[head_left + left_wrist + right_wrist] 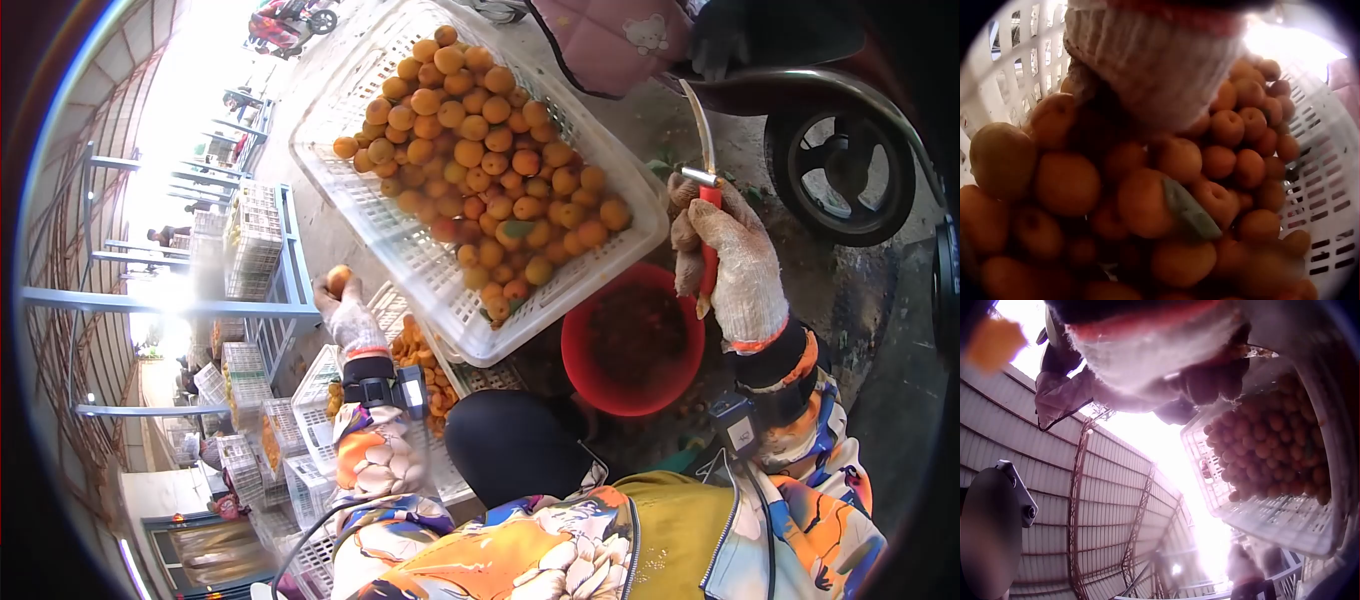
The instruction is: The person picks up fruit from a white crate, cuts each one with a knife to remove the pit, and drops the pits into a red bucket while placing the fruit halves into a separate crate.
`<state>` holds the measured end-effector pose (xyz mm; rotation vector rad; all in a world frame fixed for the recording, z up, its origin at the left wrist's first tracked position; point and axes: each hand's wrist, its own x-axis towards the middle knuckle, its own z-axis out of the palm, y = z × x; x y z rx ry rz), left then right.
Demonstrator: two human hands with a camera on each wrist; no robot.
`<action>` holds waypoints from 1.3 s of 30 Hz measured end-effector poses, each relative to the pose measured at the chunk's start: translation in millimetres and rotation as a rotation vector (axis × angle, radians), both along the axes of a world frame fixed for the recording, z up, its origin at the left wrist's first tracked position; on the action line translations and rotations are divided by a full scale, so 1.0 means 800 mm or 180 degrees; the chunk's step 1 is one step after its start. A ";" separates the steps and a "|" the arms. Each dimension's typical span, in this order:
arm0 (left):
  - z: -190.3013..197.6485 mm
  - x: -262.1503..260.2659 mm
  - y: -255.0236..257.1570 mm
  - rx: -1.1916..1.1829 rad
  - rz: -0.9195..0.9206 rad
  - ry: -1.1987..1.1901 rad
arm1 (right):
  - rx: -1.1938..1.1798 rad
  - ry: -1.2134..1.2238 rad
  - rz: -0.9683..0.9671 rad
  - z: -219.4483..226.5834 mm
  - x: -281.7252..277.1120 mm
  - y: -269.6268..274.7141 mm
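In the head view, my gloved left hand (354, 318) pinches an orange fruit (340, 278) at its fingertips, left of a white crate (480, 345) heaped with orange fruit (468, 152). The left wrist view has the glove (1154, 69) close over piled fruit (1067, 184), its fingertips hidden, with a green leaf (1191, 209) on the pile. Right of the crate, my gloved right hand (738, 262) grips the red handle (710, 240) of a curved blade (700, 120). Seen from the right wrist, that glove (1160, 365) hides the handle.
A red bucket (625, 400) with dark contents stands below the crate's right corner. A wheel (840, 175) is at the right. Orange halves (437, 375) lie in a lower crate by my knee (515, 440). Stacked crates (253, 240) stand at the left. A blurred orange piece (996, 344) shows upper left.
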<state>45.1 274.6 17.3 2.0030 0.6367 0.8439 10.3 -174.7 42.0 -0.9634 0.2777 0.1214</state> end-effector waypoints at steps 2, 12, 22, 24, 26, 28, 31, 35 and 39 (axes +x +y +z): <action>-0.054 -0.009 0.064 0.0147 -0.0120 0.1064 | 0.0049 -0.0044 -0.0033 0.000 0.002 -0.002; 0.019 0.026 -0.102 0.1775 -0.1890 0.1348 | -0.0017 0.0027 0.0002 0.004 0.002 0.006; -0.136 0.179 -0.114 0.2249 -0.1307 0.4018 | -0.0199 0.0270 -0.0007 0.005 0.011 -0.009; -0.135 0.178 -0.123 0.2262 -0.1217 0.3911 | -0.0142 0.0354 0.0009 0.006 0.011 -0.011; -0.145 0.186 -0.119 0.2155 -0.1000 0.3788 | -0.0177 0.0429 0.0005 0.012 0.011 -0.013; -0.155 0.198 -0.112 0.2202 -0.1067 0.3972 | -0.0201 0.0499 0.0036 0.009 0.010 -0.014; -0.153 0.194 -0.112 0.2282 -0.1085 0.4066 | -0.0169 0.0455 0.0050 0.005 0.009 -0.016; -0.138 0.192 -0.122 0.2697 -0.1345 0.4546 | -0.0212 0.0408 0.0050 0.006 0.006 -0.020; -0.124 0.168 -0.140 0.2903 -0.1433 0.4395 | -0.0217 0.0463 0.0054 0.011 0.007 -0.023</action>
